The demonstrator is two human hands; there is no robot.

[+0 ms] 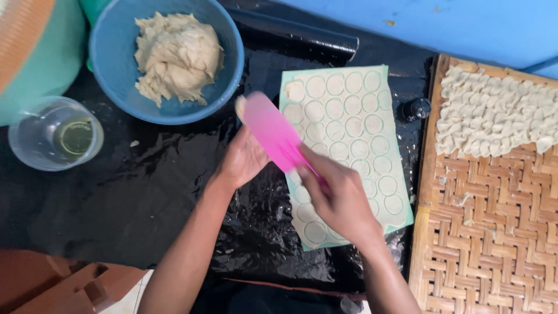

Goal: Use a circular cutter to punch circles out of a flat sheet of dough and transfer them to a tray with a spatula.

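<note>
My right hand (340,195) grips the handle of a pink spatula (272,129), whose blade points up-left and carries a dab of dough at its tip. My left hand (244,158) is under the blade, fingers curled, apparently holding a small piece of dough that is mostly hidden. Both hands are over the left edge of a pale green mould sheet (387,75) with several round dough-filled cut-outs. A blue bowl (110,58) holding a lump of beige dough (177,55) stands up-left of the hands.
A woven bamboo tray (488,232) at the right carries several shaped dough pieces (494,113) at its far end. A clear cup of liquid (55,134) stands at left. Black plastic sheeting (133,192) covers the surface. A small dark cap (415,109) lies beside the mould.
</note>
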